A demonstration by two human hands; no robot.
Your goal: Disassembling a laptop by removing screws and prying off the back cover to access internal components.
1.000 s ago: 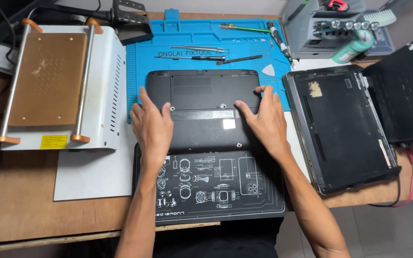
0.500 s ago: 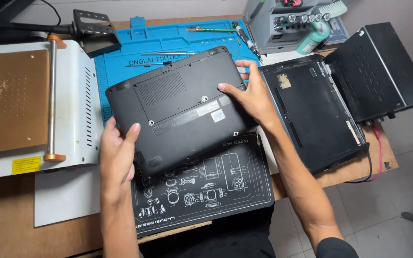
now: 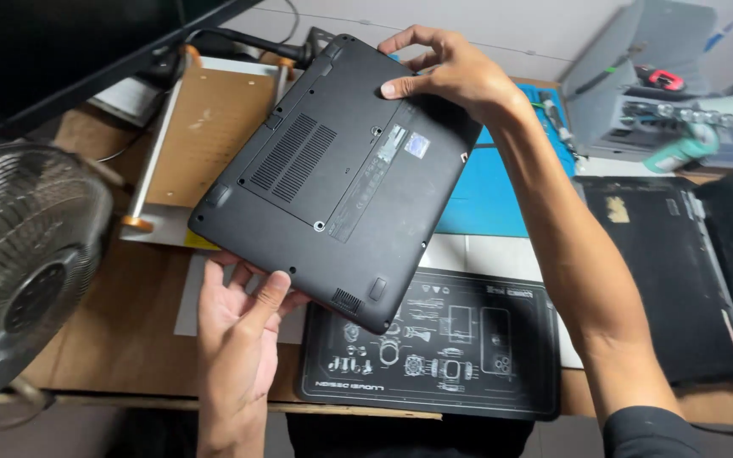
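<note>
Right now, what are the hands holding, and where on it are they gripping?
Both hold the black laptop, underside up and lifted off the bench. The left hand supports its near lower edge from beneath; the right hand grips the far upper edge.

Bare forearms; right arm's black sleeve [image 3: 646, 428]
</note>
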